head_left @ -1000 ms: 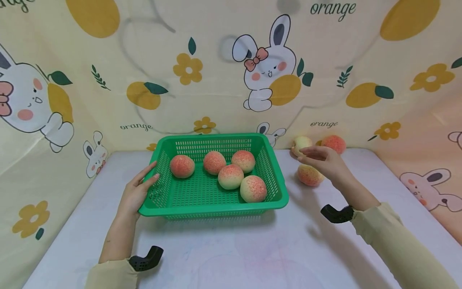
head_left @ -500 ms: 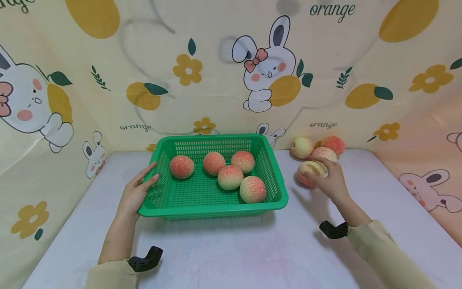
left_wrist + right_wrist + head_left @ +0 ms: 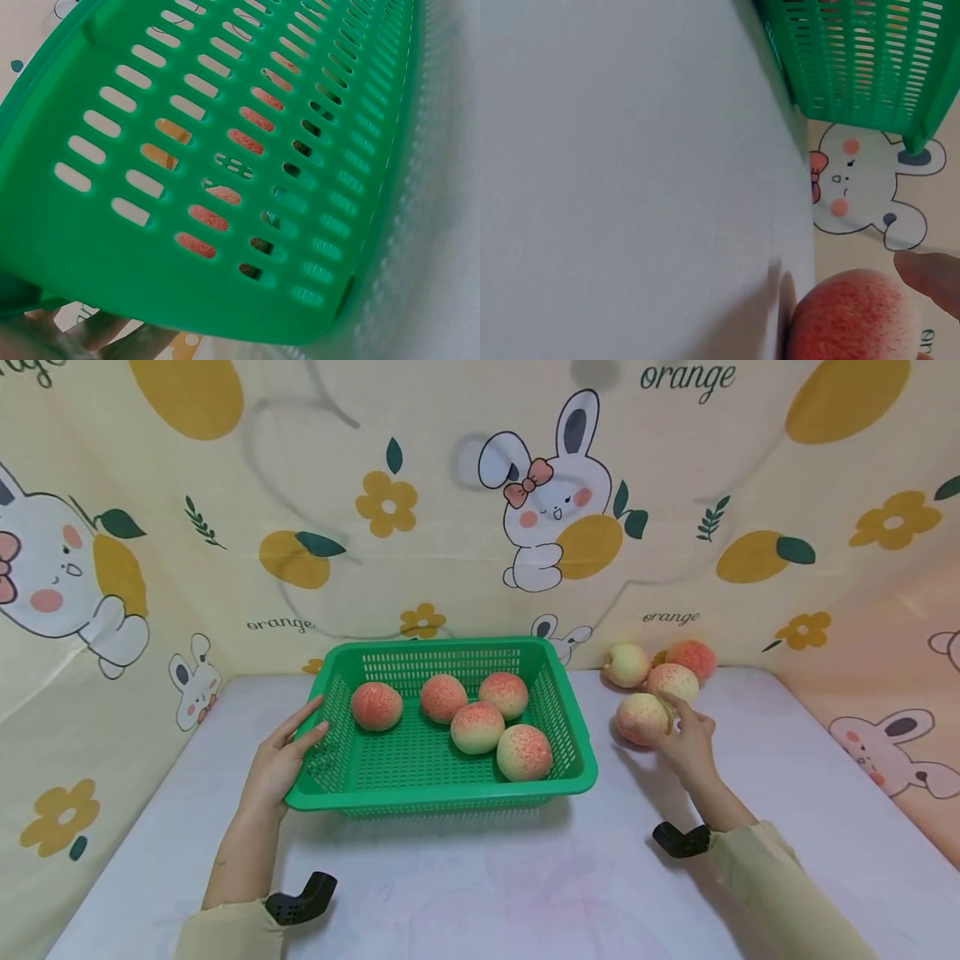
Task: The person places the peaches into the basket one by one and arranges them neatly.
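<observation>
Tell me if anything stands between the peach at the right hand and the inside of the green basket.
Nothing loose shows between the peach at the right hand and the basket. Only the basket's raised right rim stands in the way; the peach likely needs lifting over it.

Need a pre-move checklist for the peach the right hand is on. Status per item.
1. Left hand on basket: ok, at its left end.
2. Right hand on nearest loose peach: ok, thumb and finger about it.
3. Grip firm enough to lift: cannot tell; the hand hides part of the contact.
4. Held peach separate from the peach behind it: cannot tell; fingers cover the gap.
5. Room in basket: ok, bare floor left of the front peaches.
6. Held peach over basket: not ok, outside it, off the right end.
</observation>
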Motion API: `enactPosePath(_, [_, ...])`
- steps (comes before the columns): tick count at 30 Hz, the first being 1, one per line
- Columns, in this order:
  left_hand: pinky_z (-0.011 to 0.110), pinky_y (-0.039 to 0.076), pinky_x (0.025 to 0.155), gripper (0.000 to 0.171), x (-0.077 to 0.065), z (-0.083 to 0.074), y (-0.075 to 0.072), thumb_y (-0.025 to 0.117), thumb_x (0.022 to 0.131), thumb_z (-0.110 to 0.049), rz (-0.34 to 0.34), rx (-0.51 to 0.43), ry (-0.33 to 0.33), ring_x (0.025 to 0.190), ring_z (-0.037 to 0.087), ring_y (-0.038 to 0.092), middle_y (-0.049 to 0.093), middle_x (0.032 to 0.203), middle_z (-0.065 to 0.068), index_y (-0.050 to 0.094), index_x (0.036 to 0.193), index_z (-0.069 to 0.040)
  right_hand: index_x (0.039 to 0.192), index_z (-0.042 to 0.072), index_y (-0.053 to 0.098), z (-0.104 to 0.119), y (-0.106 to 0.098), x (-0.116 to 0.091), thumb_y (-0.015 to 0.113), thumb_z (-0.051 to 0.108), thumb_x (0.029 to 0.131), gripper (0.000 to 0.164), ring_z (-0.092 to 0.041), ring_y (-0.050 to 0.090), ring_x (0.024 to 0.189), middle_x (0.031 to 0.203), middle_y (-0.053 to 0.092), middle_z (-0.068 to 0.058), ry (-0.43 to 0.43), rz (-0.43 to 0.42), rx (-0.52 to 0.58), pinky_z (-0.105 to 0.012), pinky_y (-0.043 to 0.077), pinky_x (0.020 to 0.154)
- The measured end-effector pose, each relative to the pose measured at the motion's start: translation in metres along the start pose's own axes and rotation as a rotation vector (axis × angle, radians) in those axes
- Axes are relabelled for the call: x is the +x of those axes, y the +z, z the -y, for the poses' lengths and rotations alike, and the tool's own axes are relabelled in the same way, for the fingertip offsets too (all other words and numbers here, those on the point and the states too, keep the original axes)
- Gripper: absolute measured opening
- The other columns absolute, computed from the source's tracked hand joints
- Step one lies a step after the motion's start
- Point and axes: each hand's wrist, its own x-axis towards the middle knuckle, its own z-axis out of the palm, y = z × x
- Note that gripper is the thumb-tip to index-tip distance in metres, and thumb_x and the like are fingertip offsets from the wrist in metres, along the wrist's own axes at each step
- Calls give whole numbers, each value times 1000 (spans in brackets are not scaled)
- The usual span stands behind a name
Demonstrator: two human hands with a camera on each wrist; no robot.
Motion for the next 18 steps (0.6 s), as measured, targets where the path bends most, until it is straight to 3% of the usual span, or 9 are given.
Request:
enactPosePath(5, [26,41,95,52,0,-1,0,53,98,-36,7,8,9,141,23,27,20,159,-2,37,147,-34,152,10,24,0,3,2,70,29,87,81,-44,18,131,143,21,-35,44,47,50,-60,27,104])
enactPosePath(13, [38,35,106,53,-2,-2,-2,53,98,-37,-2,8,6,143,23,23,19,159,-2,36,148,-33,153,9,14,3,10,9,78,25,80,99,-44,20,130,144,26,-30,24,116,46,-60,26,104])
enactPosePath(18, [41,34,108,53,-2,-1,-1,53,98,-36,10,-8,9,143,24,23,18,160,-2,35,148,-32,152,6,12,6,13,10,76,21,81,97,-44,27,131,144,26,-33,98,83,61,-57,26,107])
